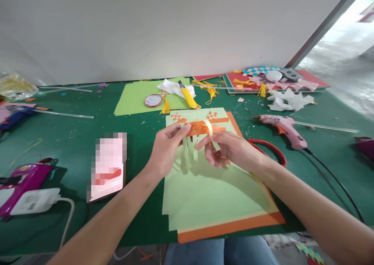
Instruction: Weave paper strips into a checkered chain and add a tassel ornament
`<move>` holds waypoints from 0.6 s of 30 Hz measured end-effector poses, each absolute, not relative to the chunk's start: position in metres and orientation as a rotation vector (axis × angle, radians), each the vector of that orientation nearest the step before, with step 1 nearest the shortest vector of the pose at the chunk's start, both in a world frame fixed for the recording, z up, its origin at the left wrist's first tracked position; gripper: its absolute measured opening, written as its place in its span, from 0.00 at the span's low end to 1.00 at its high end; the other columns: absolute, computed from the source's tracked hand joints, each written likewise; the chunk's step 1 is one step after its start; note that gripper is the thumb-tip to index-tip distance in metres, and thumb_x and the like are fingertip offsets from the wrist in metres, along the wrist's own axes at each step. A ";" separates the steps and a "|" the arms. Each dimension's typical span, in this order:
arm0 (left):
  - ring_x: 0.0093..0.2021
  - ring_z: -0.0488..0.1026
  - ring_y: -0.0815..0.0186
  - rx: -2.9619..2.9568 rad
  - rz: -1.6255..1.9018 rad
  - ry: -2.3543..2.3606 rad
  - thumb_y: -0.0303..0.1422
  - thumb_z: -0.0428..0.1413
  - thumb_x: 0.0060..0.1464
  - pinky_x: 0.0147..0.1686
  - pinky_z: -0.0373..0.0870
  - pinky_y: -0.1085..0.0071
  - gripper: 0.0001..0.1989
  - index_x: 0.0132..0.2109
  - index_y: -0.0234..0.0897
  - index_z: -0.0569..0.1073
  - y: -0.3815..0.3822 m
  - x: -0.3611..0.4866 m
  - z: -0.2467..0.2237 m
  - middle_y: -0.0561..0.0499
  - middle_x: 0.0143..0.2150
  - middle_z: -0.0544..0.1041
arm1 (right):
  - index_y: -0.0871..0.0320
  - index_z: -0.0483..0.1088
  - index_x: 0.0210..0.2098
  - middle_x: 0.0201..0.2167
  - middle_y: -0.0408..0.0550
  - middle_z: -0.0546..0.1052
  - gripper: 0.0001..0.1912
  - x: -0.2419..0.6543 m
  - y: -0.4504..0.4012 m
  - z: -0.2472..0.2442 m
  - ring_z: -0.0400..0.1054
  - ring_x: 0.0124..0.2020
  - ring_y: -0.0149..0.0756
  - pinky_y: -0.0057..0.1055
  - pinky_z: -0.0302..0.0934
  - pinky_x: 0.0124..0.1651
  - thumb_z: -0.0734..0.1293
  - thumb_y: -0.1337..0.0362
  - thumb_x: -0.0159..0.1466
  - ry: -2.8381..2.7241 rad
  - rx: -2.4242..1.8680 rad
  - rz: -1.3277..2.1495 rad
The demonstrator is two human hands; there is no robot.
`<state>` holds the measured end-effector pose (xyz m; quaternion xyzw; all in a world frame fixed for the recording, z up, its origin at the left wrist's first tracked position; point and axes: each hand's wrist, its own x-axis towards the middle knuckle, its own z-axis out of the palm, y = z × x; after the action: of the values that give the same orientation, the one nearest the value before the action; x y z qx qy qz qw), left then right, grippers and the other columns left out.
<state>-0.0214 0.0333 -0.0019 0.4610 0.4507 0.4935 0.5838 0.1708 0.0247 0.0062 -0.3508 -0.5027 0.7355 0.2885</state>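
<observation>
At far left, a magenta power strip [32, 181] is lying on the green worktop [140, 218], with a white plug [36, 201] sitting at its edge. Next, a phone [108, 167] is resting near my left forearm. My left hand [166, 145] is gripping the orange strips [197, 128] at their left end, between thumb and fingers, with pale green strips [187, 150] hanging below. These strips are being held above the stacked sheets [216, 195], pale green over orange. Behind them, a round dish [153, 100] and a yellow cutter [188, 95] are lying, the cutter partly on white paper. My right hand [229, 148] is pinching a curled pale strip [209, 128], which is arching over the orange ones; its fingers are bending inward. Rightward, a red loop [273, 148] is lying partly behind my right forearm, and a pink glue gun [283, 128] is resting beyond it, its black cable trailing toward me.
</observation>
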 end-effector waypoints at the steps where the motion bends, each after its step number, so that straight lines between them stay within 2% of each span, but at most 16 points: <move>1: 0.28 0.65 0.71 1.081 1.159 1.065 0.41 0.62 0.52 0.29 0.61 0.74 0.15 0.27 0.35 0.72 0.033 -0.021 -0.002 0.55 0.25 0.67 | 0.62 0.75 0.38 0.21 0.46 0.74 0.20 0.171 0.025 0.005 0.63 0.17 0.28 0.25 0.49 0.19 0.55 0.58 0.69 -1.312 -0.944 1.950; 5: 0.27 0.61 0.72 1.093 1.206 1.102 0.41 0.62 0.52 0.27 0.58 0.74 0.14 0.28 0.36 0.73 0.033 -0.021 -0.002 0.55 0.26 0.66 | 0.62 0.74 0.31 0.16 0.44 0.72 0.22 0.173 0.026 0.004 0.62 0.14 0.27 0.25 0.51 0.18 0.57 0.54 0.68 -1.216 -1.015 1.893; 10: 0.24 0.58 0.72 1.183 1.247 1.174 0.42 0.61 0.53 0.24 0.53 0.73 0.15 0.27 0.37 0.71 0.032 -0.021 -0.003 0.56 0.24 0.65 | 0.62 0.74 0.29 0.15 0.44 0.72 0.23 0.171 0.024 0.006 0.61 0.13 0.26 0.24 0.48 0.16 0.60 0.50 0.66 -1.218 -1.105 1.885; 14: 0.27 0.65 0.69 1.261 1.309 1.217 0.42 0.61 0.53 0.26 0.58 0.72 0.15 0.25 0.37 0.71 0.031 -0.021 -0.004 0.54 0.26 0.70 | 0.63 0.75 0.29 0.15 0.44 0.72 0.23 0.167 0.022 0.007 0.61 0.13 0.25 0.25 0.42 0.16 0.60 0.51 0.67 -1.387 -1.141 1.851; 18: 0.27 0.67 0.70 1.212 1.317 1.187 0.42 0.61 0.53 0.27 0.61 0.73 0.13 0.29 0.37 0.74 0.032 -0.021 -0.004 0.53 0.28 0.72 | 0.63 0.75 0.30 0.16 0.44 0.72 0.21 0.163 0.022 0.005 0.61 0.13 0.23 0.25 0.43 0.17 0.58 0.56 0.67 -1.428 -1.245 1.772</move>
<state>-0.0206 0.0315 -0.0045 0.4962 0.4860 0.5388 0.4767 0.1627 0.0218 0.0052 -0.4620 -0.5300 0.6576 0.2707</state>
